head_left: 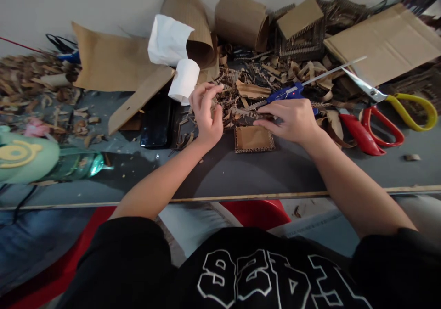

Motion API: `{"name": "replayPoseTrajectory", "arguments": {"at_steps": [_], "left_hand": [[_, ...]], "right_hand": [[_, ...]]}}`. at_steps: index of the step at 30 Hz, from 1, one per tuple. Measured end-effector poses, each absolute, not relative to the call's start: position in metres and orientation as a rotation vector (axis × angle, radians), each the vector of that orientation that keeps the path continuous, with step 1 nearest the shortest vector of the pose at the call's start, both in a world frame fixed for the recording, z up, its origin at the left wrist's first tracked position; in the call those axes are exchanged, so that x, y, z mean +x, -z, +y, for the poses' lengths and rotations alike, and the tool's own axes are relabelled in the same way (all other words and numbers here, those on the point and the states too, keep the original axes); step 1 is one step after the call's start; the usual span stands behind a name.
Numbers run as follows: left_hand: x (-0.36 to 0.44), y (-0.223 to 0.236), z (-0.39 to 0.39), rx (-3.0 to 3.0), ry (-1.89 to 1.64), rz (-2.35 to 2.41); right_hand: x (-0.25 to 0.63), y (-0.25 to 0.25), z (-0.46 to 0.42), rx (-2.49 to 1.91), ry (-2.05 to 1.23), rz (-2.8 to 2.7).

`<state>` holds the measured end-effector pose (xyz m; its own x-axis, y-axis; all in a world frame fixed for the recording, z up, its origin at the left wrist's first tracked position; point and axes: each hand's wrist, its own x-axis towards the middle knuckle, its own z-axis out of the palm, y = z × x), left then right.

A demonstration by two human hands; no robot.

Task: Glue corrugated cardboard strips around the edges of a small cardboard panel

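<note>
My left hand (208, 114) hovers over the cardboard scraps, its fingers loosely curled and apart with nothing in them. Opposite it, my right hand (291, 118) has its thumb and fingers brought close together beside the scrap pile; whatever is between the fingertips is too small to make out. Just below those fingertips lies a small rectangular cardboard piece (255, 138) with a corrugated raised edge. A blue glue gun (285, 93) with a long glue stick (334, 72) in its back lies behind my right hand, partly covered by it.
Scissors (379, 95) with yellow and red handles and a red cutter (365, 134) lie right. Cardboard sheets (386, 40), cardboard rolls (241, 19) and a white paper roll (184, 79) stand behind. A black phone (156, 125) and a bottle (74, 164) lie left.
</note>
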<state>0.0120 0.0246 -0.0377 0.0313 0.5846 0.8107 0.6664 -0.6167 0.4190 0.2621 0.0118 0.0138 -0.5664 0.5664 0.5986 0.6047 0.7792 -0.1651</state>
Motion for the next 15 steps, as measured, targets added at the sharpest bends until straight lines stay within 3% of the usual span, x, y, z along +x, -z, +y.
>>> {"name": "replayPoseTrajectory", "arguments": {"at_steps": [7,15], "left_hand": [[0.023,0.025,0.011,-2.636,1.511,-0.996],[0.029,0.029,0.011,-2.534,1.503,-0.911]], "right_hand": [[0.260,-0.011,0.011,-0.771,0.211,-2.351],[0.257,-0.013,0.009,-0.790,0.130,-2.409]]}}
